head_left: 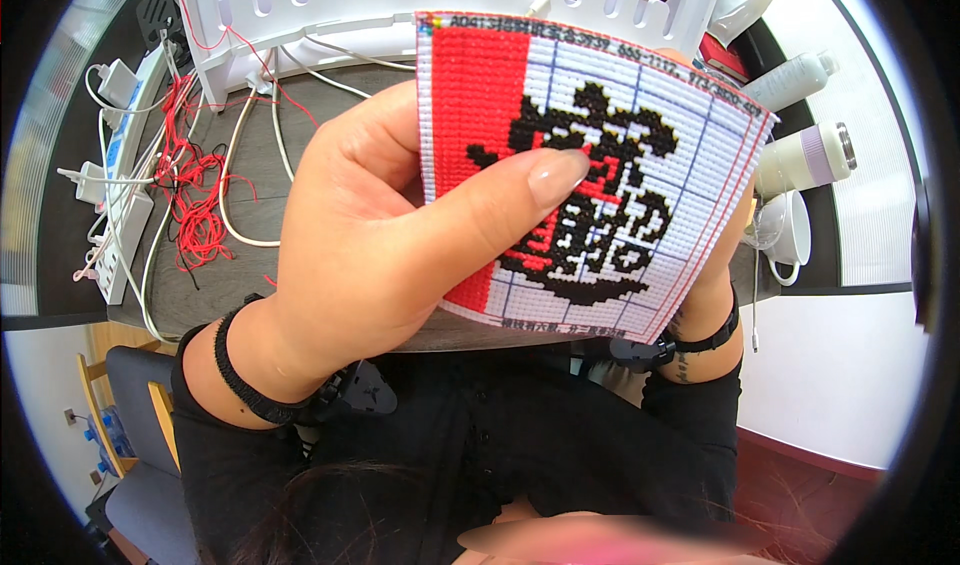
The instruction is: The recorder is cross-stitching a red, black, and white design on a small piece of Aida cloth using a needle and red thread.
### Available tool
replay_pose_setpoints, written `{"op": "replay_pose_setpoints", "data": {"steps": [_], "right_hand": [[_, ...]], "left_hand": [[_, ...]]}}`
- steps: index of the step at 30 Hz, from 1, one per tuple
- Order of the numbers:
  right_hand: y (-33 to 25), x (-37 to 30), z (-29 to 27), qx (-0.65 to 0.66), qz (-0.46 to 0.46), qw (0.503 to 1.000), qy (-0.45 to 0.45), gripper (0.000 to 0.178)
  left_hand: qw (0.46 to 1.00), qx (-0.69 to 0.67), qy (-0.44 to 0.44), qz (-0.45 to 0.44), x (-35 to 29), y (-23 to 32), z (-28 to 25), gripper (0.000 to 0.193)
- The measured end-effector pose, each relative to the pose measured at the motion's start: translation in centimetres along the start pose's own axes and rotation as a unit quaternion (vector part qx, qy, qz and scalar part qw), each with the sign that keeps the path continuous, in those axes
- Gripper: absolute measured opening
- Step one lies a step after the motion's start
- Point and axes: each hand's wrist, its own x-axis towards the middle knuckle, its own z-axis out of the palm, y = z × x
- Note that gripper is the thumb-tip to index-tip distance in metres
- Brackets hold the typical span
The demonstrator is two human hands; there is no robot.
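My left hand grips a piece of cross-stitch cloth by its left side. The thumb lies flat across the front, its tip on the design, and the fingers are hidden behind. Black stitches form a large figure with small red patches, on white fabric with blue grid lines. A solid red stitched band fills the left side. My right hand is behind the right part of the cloth; its fingers are mostly hidden, so their grip does not show. No needle is visible.
Tangled red and black thread lies on the dark tabletop at left, beside a white power strip with plugs and cables. A white slatted rack stands behind. At right are a cream flask, a white mug and bottles.
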Motion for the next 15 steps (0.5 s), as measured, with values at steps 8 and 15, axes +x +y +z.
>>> {"op": "replay_pose_setpoints", "data": {"steps": [8, 15], "right_hand": [[-1.9, 0.1, 0.4, -0.034, 0.067, 0.997, 0.008, 0.038], [-2.7, 0.0, 0.9, 0.024, 0.146, 0.987, 0.054, 0.038]], "left_hand": [[1.000, 0.008, -0.005, -0.001, 0.1, 0.0, -0.2, 0.022], [1.000, 0.009, 0.000, 0.000, 0.0, 0.0, -0.1, 0.022]]}}
